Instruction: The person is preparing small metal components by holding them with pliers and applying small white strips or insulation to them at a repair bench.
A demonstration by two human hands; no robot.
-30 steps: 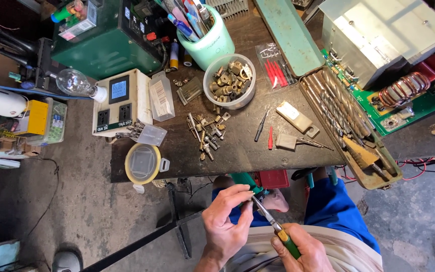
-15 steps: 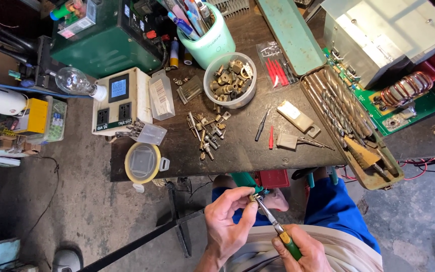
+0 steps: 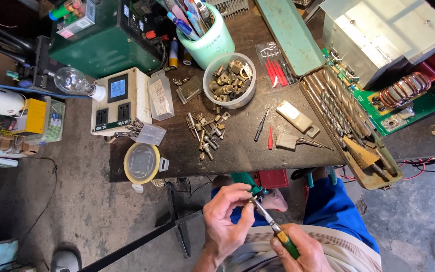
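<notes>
Below, left hand (image 3: 226,220) pinching small part (image 3: 250,199), right hand (image 3: 300,250) gripping screwdriver (image 3: 273,227)

Daylight bright, even; strongest far right, glare on metal box (image 3: 386,27). Workbench (image 3: 242,146) dark, detail clear. Far left corner dim, shadowed. Soft shadows under bench edge. Focus sharp throughout; slight wide-angle bending at frame edges. No motion blur on hands.

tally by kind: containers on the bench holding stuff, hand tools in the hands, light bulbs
Containers: 3 – mint cup of pens, white bowl of metal fittings, open metal case of drill bits
Hand tools: 1 – screwdriver, handle in right hand, tip at a small part pinched in left hand
Light bulbs: 1 – clear bulb
Total: 5
</notes>
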